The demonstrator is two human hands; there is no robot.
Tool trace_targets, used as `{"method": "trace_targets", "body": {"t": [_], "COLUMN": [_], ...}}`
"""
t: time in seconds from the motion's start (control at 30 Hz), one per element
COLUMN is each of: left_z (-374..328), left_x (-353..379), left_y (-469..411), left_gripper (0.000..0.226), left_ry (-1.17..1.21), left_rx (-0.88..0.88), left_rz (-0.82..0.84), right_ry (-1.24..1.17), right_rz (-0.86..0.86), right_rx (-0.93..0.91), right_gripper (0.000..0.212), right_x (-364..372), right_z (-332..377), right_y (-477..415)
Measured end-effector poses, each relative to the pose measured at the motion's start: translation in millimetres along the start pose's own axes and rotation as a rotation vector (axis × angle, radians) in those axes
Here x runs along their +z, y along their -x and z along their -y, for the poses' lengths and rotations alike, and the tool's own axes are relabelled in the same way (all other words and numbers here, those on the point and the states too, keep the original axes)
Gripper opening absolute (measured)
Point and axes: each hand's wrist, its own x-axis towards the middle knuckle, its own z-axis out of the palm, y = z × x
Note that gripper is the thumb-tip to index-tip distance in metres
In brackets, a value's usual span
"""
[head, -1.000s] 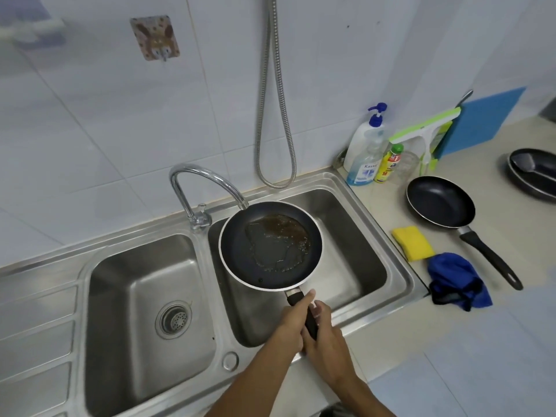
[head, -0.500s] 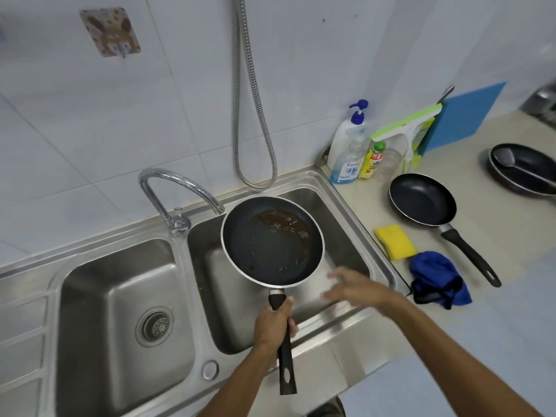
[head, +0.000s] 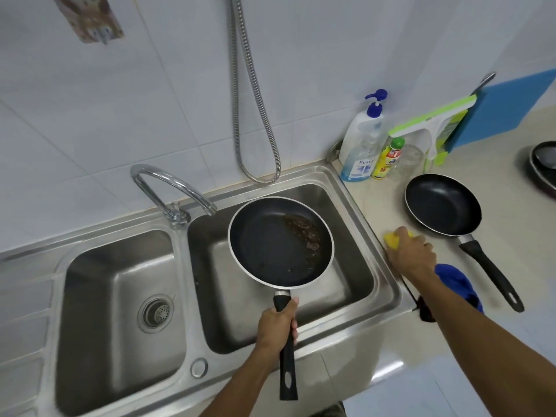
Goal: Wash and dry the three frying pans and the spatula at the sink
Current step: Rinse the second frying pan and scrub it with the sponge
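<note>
Gripping handle, left hand (head: pixel 276 325) holds dirty frying pan (head: pixel 281 242) over right sink basin (head: pixel 355 266); handle points toward person. Right hand (head: pixel 412 255) curls over yellow sponge (head: pixel 391 237) on counter (head: pixel 376 206).

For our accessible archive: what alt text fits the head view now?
A left hand grips the handle of a dirty frying pan over the right sink basin, while the right hand grasps a yellow sponge on the counter. A second frying pan lies beside it.
</note>
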Motion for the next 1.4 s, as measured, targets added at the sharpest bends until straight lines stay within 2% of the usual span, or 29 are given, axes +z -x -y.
{"method": "trace_targets", "body": {"t": [0.13, 0.3, 0.43, 0.57, 0.87, 0.97, 1.1, 1.2, 1.3, 1.4], "left_z": [2.8, 6.1, 9.2, 7.3, 13.9, 12.4, 14.5, 15.7, 11.6, 4.3], "left_x": [1.1, -3.7, -12.9, -22.6, -45.8, -46.4, -41.4, -41.7, -47.3, -48.8], "left_y": [0.4, 1.2, 4.9, 9.9, 14.5, 15.3, 15.3, 12.3, 10.6, 15.9], "left_gripper": [0.042, 0.039, 0.043, 0.041, 0.035, 0.033, 0.034, 0.032, 0.032, 0.035], "left_ry": [0.047, 0.061, 0.1, 0.098, -0.371, -0.541, -0.627, -0.571, -0.347, -0.137], "left_rx": [-0.025, -0.028, -0.043, -0.055, 0.055, 0.064, 0.1, 0.147, 0.096, 0.046], "left_rz": [-0.042, -0.092, -0.106, -0.133, -0.362, -0.379, -0.364, -0.333, -0.203, -0.079], "right_ry": [-0.013, -0.128, -0.317, -0.478, -0.485, -0.525, -0.562, -0.567, -0.603, -0.532], "right_rz": [-0.063, -0.114, 0.003, 0.1, 0.107, 0.116, 0.137, 0.184, 0.306, 0.411], "right_rx": [-0.02, -0.218, -0.456, -0.45, -0.431, -0.444, -0.444, -0.412, -0.388, -0.475], "right_gripper": [0.037, 0.044, 0.043, 0.041, 0.04, 0.037, 0.034, 0.035, 0.035, 0.038], "right_x": [-0.3, -8.8, -9.8, -4.9, 4.1, 3.5, 4.8, 14.7, 26.2, 36.7], "right_z": [8.4, 60.0, 121.7, 166.8, 169.5, 168.3, 169.1, 170.4, 175.8, 184.4], "right_y": [-5.0, 6.3, 26.6, 42.7, 39.0, 42.0, 47.8, 50.0, 56.8, 72.6]}}
